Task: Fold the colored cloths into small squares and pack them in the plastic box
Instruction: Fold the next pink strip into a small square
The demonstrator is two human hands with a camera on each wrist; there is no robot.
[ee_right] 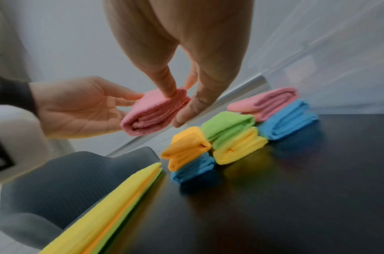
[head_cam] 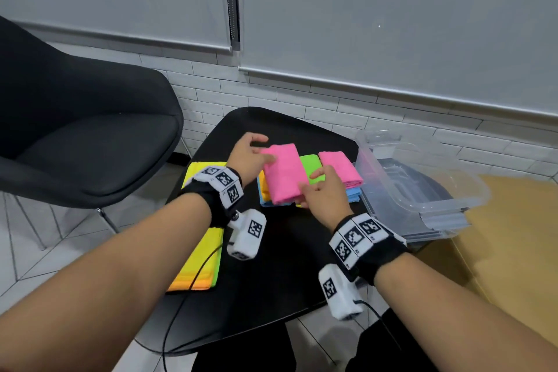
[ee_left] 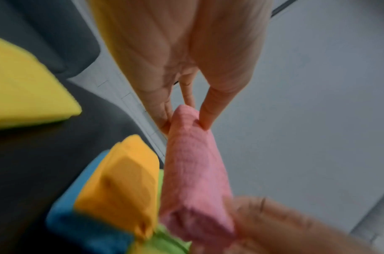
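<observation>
A folded pink cloth [head_cam: 283, 174] [ee_left: 193, 165] [ee_right: 154, 113] is held in the air between both hands, over the folded stacks. My left hand [head_cam: 265, 151] [ee_left: 186, 120] pinches its far end between thumb and fingers. My right hand [head_cam: 311, 181] [ee_right: 177, 104] pinches its near end, index finger on top and thumb below. Beneath stand folded pairs on the black table [head_cam: 280, 266]: orange [ee_right: 186, 144] on blue, green [head_cam: 311, 163] [ee_right: 227, 125] on yellow, and a second pink cloth [head_cam: 341, 167] [ee_right: 264, 101] on blue [ee_right: 288, 118]. The clear plastic box [head_cam: 422, 187] sits tilted at the right.
A flat stack of unfolded yellow, orange and green cloths [head_cam: 202, 238] [ee_right: 112, 206] lies along the table's left edge. A black chair [head_cam: 75, 130] stands at the left. Lids or trays [head_cam: 437, 226] lie under the box. A tiled wall runs behind the table.
</observation>
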